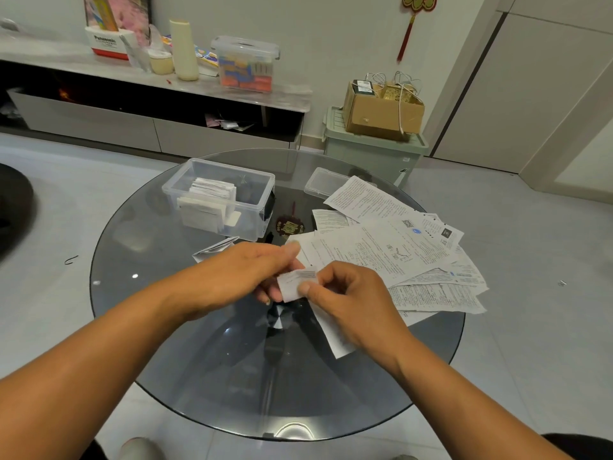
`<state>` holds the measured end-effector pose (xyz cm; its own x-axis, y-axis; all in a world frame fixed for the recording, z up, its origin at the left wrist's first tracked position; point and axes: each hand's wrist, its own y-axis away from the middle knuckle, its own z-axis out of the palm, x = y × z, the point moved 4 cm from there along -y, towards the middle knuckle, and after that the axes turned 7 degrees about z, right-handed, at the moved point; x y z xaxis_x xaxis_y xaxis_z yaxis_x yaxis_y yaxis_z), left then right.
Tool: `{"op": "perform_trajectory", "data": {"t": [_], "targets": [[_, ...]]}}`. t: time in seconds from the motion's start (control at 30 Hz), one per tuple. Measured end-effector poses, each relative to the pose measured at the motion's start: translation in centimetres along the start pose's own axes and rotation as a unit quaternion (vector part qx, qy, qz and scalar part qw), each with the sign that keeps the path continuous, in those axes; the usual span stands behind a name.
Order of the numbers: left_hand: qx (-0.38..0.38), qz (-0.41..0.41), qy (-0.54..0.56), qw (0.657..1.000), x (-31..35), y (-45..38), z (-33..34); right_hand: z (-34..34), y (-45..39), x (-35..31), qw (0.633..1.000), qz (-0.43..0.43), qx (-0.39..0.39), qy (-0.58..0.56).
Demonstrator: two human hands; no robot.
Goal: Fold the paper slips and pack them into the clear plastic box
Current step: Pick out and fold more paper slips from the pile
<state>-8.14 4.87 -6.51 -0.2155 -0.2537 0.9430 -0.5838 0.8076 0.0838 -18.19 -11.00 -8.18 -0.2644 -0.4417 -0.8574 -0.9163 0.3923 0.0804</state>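
Observation:
Both hands meet over the middle of the round glass table on one white paper slip. My right hand pinches the slip's folded upper part with thumb and fingers; its long tail hangs down under that hand. My left hand holds the slip's left edge from behind, fingers curled. The clear plastic box stands open behind my left hand with several folded slips stacked upright inside. A loose pile of printed slips lies to the right, and one folded slip lies just behind my left hand.
The box's clear lid lies at the table's far side, partly under the papers. A small dark red ornament sits between box and pile. Beyond the table stand a low cabinet and a green bin topped by a cardboard box.

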Motion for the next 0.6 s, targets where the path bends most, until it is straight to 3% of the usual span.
{"op": "perform_trajectory", "data": {"t": [0.13,0.33,0.47,0.6], "targets": [[0.011,0.019,-0.012,1.0,0.5,0.0,0.6,-0.1,0.2,-0.5,0.999,0.003,0.005,-0.05],[0.057,-0.025,-0.046,0.997,-0.4,-0.4,0.3,-0.1,0.3,-0.6,0.996,0.019,-0.008,-0.089],[0.133,-0.064,-0.199,0.969,-1.5,-0.5,-1.9,-1.3,0.0,-0.2,0.996,-0.013,0.054,0.065],[0.202,-0.08,-0.409,0.886,-2.0,0.2,-4.1,-2.6,-0.4,-0.1,0.969,0.01,0.051,0.241]]}}
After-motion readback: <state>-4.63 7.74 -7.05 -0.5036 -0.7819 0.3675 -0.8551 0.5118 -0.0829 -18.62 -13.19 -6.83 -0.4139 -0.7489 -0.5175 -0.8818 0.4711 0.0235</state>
